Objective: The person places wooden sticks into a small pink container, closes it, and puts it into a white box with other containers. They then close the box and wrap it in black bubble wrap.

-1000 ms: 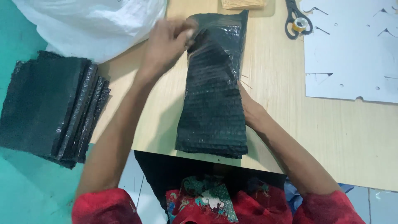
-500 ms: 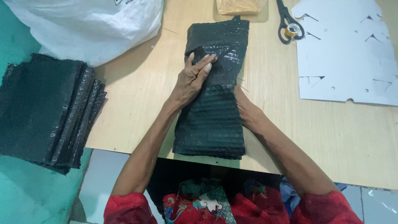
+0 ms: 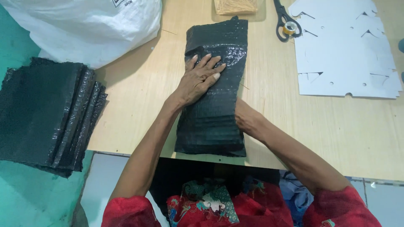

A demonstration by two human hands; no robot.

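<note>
Black bubble-wrap pack (image 3: pixel 214 92): long, glossy, pebbled, lying lengthwise on the pale plywood table (image 3: pixel 328 126).

Left hand (image 3: pixel 201 79): since 0.5 s ago, lower on the pack, now flat with fingers spread.

Right hand (image 3: pixel 246 117): unchanged at the pack's right edge, fingers hidden, grip cannot be told.

1 stack of similar black packs (image 3: pixel 42 113), far left.

White plastic sack (image 3: pixel 84 25), contents unseen.

Scissors (image 3: pixel 286 21), white cut card (image 3: pixel 345 50).
</note>
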